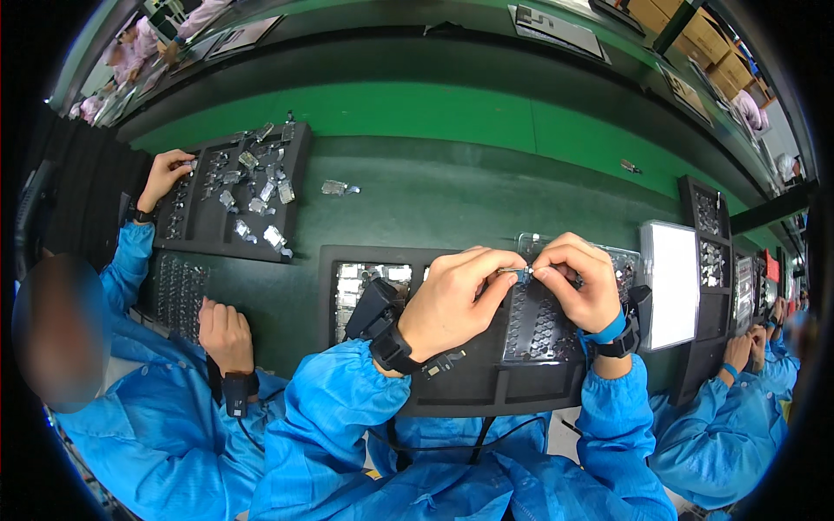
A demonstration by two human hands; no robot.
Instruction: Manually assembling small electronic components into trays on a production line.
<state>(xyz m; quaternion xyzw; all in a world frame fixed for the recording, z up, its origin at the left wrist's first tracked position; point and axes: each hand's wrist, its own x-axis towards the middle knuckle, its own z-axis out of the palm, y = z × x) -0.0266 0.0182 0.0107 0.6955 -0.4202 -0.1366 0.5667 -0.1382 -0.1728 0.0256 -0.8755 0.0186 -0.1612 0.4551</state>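
Note:
Above the black foam tray, my two hands meet at a small metallic electronic part. My left hand pinches it between thumb and fingertips. The fingertips of my right hand are closed at the part's right end; whether they hold a separate tiny piece is too small to tell. Under my hands, in the tray's right half, sits a clear plastic blister tray with rows of small dark and silvery pieces. Silvery modules fill a compartment at the left, partly hidden by my left wrist.
On the left, a co-worker's hands work by another black tray strewn with silvery modules. One loose module lies on the green mat, another farther right. A white panel stands beside my right wrist. Another co-worker sits at the far right.

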